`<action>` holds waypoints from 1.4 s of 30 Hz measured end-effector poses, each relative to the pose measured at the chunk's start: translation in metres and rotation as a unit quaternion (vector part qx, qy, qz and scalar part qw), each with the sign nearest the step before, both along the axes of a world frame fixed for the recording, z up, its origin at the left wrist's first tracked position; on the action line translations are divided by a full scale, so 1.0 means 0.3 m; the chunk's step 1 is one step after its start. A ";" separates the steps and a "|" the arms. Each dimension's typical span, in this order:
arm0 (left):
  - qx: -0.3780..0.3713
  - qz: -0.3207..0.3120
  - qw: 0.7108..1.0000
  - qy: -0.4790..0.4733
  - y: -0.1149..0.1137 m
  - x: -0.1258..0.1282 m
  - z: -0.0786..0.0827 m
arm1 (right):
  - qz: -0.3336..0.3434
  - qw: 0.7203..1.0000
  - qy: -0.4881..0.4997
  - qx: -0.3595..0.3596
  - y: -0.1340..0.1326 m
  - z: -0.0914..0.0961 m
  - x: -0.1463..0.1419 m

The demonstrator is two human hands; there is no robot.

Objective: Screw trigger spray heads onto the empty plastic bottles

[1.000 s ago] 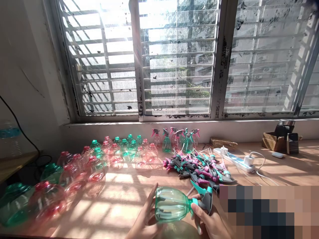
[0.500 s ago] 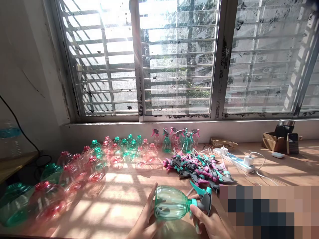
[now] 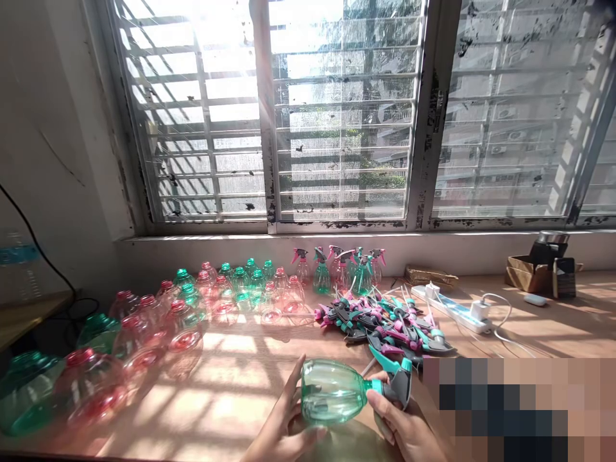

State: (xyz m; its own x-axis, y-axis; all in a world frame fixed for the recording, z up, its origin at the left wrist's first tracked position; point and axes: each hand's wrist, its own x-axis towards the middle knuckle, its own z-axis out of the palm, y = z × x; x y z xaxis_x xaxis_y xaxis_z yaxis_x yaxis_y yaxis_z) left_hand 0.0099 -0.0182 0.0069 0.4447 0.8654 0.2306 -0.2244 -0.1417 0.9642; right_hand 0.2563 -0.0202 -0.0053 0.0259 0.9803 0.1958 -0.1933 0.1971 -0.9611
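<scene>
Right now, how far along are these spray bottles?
Done: a few capped bottles stand by the window. In hand: left hand holds a green bottle, right hand grips its head. Left: many bare bottles and a heap of loose heads.

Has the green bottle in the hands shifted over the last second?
No: the green bottle keeps its place just in front of the pile of spray heads, lying sideways.

Small assembly workroom: wooden bench (image 3: 231, 385) under barred window (image 3: 337, 109), bottles (image 3: 158, 321) left of hand, trigger heads (image 3: 385, 324) beyond.
</scene>
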 end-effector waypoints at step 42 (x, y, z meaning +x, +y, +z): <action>-0.016 0.042 0.998 0.035 0.004 -0.006 0.037 | 0.029 0.996 0.080 -0.006 0.019 -0.004 -0.059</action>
